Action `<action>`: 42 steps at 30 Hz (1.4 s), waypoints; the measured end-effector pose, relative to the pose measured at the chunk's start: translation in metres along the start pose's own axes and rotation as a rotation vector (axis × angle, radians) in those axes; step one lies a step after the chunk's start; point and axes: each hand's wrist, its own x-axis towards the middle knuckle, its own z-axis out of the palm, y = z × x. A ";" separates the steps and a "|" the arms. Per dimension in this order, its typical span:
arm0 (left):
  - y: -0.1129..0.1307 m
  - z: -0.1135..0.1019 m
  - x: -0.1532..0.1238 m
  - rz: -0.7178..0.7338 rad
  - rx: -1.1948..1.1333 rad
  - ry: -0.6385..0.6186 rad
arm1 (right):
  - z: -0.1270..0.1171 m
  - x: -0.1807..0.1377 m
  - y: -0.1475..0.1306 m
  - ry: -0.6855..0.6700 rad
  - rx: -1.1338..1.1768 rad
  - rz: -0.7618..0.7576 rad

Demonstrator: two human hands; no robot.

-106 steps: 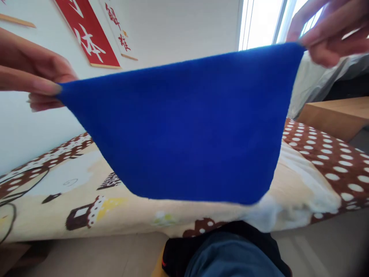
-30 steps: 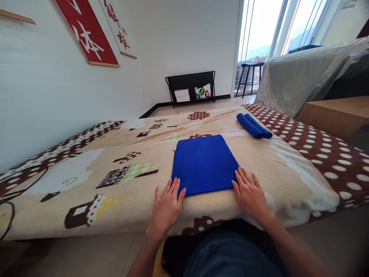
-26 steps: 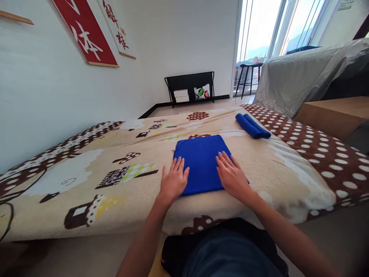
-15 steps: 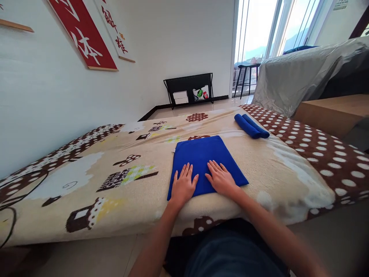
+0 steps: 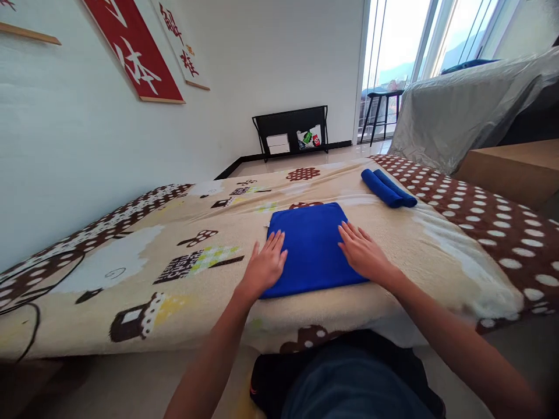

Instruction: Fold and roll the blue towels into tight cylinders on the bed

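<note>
A folded blue cloth (image 5: 311, 247) lies flat on the patterned blanket (image 5: 183, 279) in front of me. My left hand (image 5: 264, 265) rests open on the cloth's left edge, fingers stretched forward. Over on the cloth's right edge my right hand (image 5: 361, 252) lies flat, fingers apart. Neither hand holds anything. Two rolled blue cloths (image 5: 388, 187) lie side by side farther back on the right.
The blanket covers a low bed along a white wall with red banners (image 5: 135, 52). A black rack (image 5: 292, 131) stands at the far wall. A covered sofa (image 5: 463, 107) and a wooden box (image 5: 510, 169) are to the right.
The cloth, held up spread earlier, now lies folded on the blanket. My hands slid from its middle outward to its left and right edges.
</note>
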 end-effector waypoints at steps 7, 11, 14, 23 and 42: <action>0.044 0.043 0.085 -0.028 -0.080 -0.065 | 0.043 0.085 -0.044 -0.131 0.114 -0.099; 0.025 0.065 0.075 -0.086 -0.084 -0.066 | 0.059 0.069 -0.013 -0.166 0.103 -0.020; -0.002 0.063 0.061 -0.154 -0.070 -0.075 | 0.053 0.051 0.026 -0.187 0.087 0.053; -0.031 0.043 0.069 -0.099 -0.029 -0.129 | 0.034 0.080 0.036 -0.231 0.049 0.072; -0.036 0.061 0.176 -0.150 -0.053 -0.052 | 0.076 0.167 0.025 -0.174 0.070 0.184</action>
